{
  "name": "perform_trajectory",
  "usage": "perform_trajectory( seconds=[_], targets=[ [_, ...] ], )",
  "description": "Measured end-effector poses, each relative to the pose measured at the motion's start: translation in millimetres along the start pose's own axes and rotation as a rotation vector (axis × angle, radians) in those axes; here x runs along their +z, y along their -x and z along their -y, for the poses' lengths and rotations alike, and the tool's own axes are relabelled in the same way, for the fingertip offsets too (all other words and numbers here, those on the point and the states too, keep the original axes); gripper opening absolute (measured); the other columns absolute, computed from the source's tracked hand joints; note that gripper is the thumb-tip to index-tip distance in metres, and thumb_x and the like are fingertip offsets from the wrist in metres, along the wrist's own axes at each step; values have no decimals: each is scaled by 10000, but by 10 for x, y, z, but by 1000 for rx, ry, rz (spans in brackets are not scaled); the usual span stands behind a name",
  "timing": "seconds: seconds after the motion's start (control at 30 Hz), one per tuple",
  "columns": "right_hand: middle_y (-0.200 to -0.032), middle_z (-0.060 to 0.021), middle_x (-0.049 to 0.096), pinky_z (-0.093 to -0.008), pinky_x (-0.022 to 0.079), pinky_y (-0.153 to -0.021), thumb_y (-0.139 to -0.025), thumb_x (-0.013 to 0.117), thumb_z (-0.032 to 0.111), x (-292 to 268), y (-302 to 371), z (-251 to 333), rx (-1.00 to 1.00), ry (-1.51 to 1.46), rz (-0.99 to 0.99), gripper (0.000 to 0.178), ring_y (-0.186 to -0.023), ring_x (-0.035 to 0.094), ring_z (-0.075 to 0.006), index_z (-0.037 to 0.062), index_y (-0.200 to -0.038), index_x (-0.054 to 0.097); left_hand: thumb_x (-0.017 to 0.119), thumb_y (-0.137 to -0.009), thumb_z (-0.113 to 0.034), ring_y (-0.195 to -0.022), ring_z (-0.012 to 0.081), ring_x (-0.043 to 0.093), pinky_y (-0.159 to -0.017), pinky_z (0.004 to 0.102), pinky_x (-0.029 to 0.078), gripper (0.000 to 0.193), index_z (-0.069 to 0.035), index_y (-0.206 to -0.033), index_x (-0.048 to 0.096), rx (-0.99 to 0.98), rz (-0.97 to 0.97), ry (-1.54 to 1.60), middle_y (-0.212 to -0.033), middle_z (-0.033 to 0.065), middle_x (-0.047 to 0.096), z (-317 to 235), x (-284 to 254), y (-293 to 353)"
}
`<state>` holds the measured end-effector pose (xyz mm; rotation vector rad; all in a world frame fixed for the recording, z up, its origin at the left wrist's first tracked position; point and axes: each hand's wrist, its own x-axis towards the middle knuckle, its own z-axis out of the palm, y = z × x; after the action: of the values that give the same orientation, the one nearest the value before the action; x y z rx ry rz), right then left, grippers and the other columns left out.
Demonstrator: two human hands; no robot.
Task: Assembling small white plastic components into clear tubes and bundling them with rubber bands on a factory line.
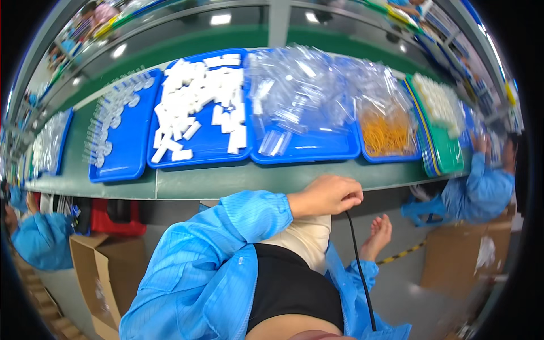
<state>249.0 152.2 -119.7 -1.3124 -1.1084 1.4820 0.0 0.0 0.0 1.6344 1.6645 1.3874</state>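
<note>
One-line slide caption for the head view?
Left hand grips a black cable below a green bench lined with blue trays.

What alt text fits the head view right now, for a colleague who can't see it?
The person's left hand pinches a thin black cable below the green workbench; the right hand hangs open and empty beside it. On the bench sit blue trays of white blocks and clear bags.

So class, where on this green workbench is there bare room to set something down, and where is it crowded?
Bare green bench runs along the near edge in front of the blue trays, and between the far-left tray and its neighbour. The trays themselves are crowded: white blocks, clear bags, yellow parts.
</note>
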Motion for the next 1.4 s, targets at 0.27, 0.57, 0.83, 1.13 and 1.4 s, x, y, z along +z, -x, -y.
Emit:
perform_trajectory(
  seconds=[0.27, 0.57, 0.83, 1.13, 1.4],
  targets=[
    [-889, -11, 592, -246, 443, -814, -1025, 524, 160, 1036, 880, 1216, -473, 92, 323, 238, -818, 549, -86, 1, -1182, 606, 696, -843, 12, -826, 245, 681, -725, 330, 550, 143, -32, -979, 699, 50, -383, -191, -918, 99, 694, -505, -1209, 1159],
    [-972, -134, 677, -329, 486, -775, -887, 656, 30, 2630, 1192, 1839, -1040, 529, 1219, 196, -833, 630, -247, 6, -1081, 649, 802, -790, -181, -1311, 409, 447, -1070, 444, 393, 784, -14, -1444, 404, -485, -753, -1076, -1459, 233, 417, -158, -2308, 1837],
    [-1239, -137, 571, -454, 456, -932, -903, 674, 258, 4854, 1476, 1726, -1704, 608, 1480, 402, -1144, 526, -333, 89, -1259, 596, 852, -727, -331, -1306, 413, 470, -1076, 440, 402, 927, -23, -1467, 386, -613, -616, -851, -1460, 248, 431, -90, -2346, 1801],
    [-1388, -200, 504, -514, 420, -1019, -956, 507, 549, 6283, 1864, 958, -1510, 972, 1562, 595, -1273, 459, -384, 168, -1412, 522, 923, -602, -334, -1369, 432, 383, -1087, 477, 350, 1054, -53, -1472, 399, -557, -749, -902, -1527, 266, 322, -18, -2306, 1799],
    [-1251, -182, 582, -481, 442, -983, -989, 527, 427, 5542, 1899, 1071, -1433, 881, 1885, 498, -1152, 533, -374, 119, -1380, 545, 912, -598, -393, -1351, 424, 414, -1083, 462, 359, 1079, -42, -1476, 391, -563, -785, -949, -1534, 274, 323, 15, -2354, 1815]
  ],
)
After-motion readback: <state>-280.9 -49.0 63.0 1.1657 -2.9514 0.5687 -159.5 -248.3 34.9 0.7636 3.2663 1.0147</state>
